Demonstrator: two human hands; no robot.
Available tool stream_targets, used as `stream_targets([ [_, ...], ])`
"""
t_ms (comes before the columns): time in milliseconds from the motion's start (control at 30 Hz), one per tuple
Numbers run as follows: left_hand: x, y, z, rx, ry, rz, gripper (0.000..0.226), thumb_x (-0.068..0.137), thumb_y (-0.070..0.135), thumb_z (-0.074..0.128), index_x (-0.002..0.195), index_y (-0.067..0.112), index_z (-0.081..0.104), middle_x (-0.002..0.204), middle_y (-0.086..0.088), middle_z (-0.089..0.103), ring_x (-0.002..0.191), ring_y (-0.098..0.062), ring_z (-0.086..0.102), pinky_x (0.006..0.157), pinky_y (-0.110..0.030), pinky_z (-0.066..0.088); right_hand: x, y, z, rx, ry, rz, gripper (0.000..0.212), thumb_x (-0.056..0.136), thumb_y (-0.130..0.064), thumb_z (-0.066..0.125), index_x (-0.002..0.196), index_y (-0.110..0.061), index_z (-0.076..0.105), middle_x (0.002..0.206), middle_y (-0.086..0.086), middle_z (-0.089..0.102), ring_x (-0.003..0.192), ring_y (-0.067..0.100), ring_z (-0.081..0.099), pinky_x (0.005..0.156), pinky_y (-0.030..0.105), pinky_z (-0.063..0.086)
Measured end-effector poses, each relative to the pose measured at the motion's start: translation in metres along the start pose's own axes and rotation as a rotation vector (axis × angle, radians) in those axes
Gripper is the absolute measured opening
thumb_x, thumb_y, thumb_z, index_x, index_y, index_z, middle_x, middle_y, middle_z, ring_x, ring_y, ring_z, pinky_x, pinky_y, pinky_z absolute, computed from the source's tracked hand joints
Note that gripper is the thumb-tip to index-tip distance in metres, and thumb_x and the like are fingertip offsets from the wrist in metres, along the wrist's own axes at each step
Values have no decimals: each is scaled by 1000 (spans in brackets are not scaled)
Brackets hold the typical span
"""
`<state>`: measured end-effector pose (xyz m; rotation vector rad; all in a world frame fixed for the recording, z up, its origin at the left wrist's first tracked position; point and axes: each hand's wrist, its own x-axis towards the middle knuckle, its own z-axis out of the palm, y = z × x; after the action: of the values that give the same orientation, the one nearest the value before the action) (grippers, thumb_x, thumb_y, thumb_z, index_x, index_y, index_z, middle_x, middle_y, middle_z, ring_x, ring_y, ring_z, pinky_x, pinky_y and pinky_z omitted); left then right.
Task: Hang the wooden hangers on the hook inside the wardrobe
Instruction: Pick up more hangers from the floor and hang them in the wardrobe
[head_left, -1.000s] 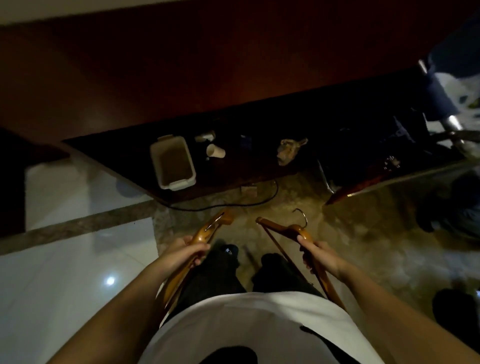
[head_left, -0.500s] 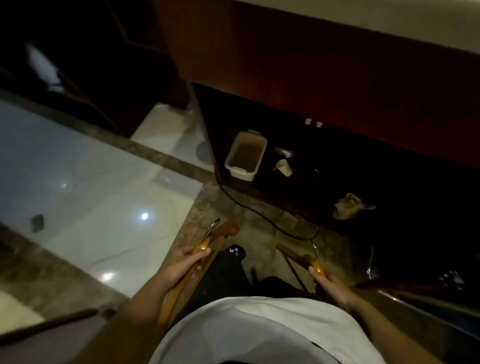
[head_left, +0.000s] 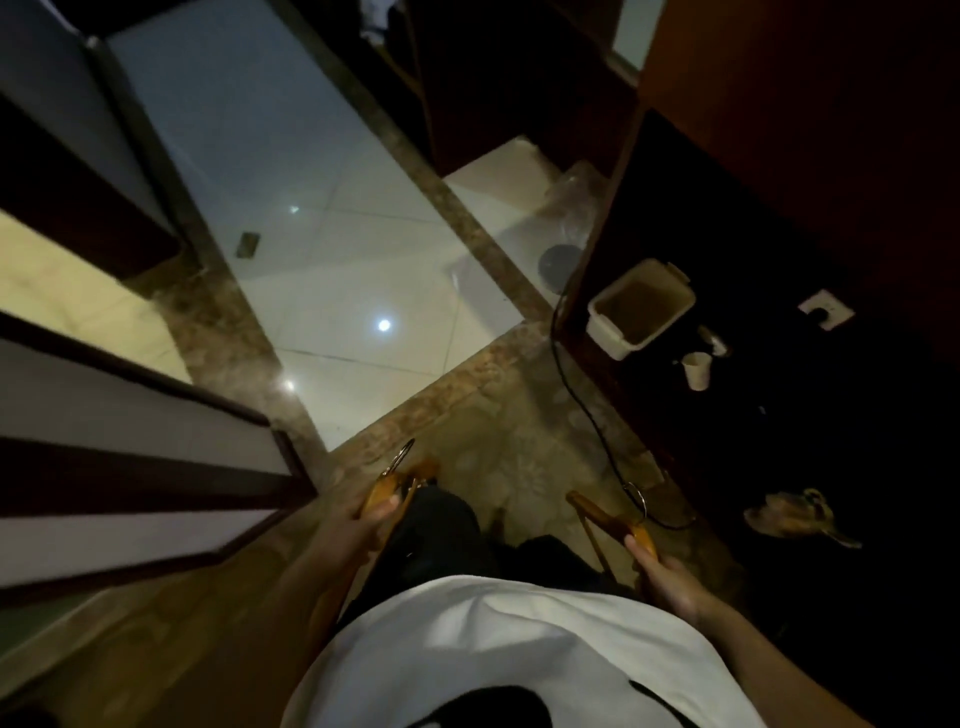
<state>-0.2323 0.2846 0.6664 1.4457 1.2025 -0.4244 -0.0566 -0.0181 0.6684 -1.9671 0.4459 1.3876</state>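
My left hand (head_left: 353, 525) is clenched round one wooden hanger (head_left: 387, 488), near left above the floor; my right hand (head_left: 670, 577) grasps the other hanger (head_left: 608, 522), near right (metal hooks pointing away). A white bin (head_left: 641, 309) sits far right.

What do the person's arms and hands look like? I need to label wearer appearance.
Both forearms are bare, with no sleeves reaching them. The left hand and right hand show no gloves; any rings or watch cannot be made out in the dim light.
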Motion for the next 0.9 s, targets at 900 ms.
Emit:
stream_targets([
  [900,71,-23,-194,-304,105,-186,70,76,49,66,127,5,49,111,-10,60,83,-12,56,66,-21,46,69,-325,208,-484,-203,-301,31,91,-46,46,93,-16,55,87,6,55,82,22,54,77,36,45],
])
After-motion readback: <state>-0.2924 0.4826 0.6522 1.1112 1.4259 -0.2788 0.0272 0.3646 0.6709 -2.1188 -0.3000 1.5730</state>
